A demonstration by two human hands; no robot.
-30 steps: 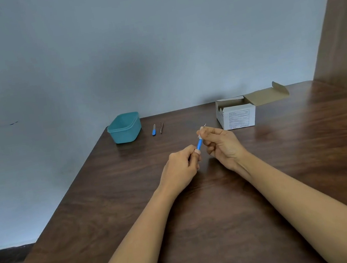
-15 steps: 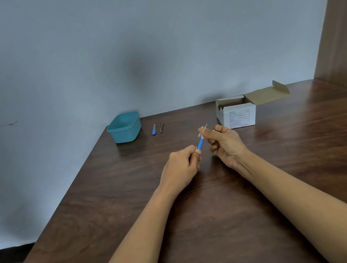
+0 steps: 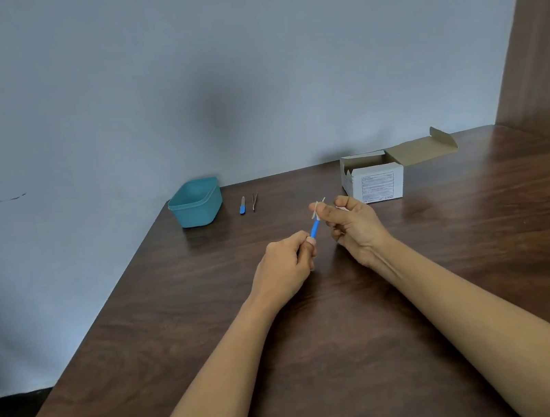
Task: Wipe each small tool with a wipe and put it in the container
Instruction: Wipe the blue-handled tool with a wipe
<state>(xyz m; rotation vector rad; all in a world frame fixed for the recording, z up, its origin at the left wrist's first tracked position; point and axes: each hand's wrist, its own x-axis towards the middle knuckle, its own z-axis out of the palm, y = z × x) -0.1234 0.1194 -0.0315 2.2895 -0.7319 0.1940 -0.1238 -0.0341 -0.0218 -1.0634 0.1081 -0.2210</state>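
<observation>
Rubbing on, the right hand (image 3: pixel 356 228) still pinches the wipe (image 3: pixel 316 212) round the tool (image 3: pixel 315 229) gripped by the left hand (image 3: pixel 284 264), wiping unfinished.

Soft, even, rather dim light with a cool cast falls on the grey wall (image 3: pixel 241 51), where a diffuse dark patch sits mid-frame. The bench (image 3: pixel 488 246) carries a mild sheen at right and a faint reflection below the teal container (image 3: pixel 196 204). Wide-angle bending splays the bench edges. The blue tool (image 3: pixel 315 228) and wipe (image 3: pixel 317 215) look soft.
</observation>
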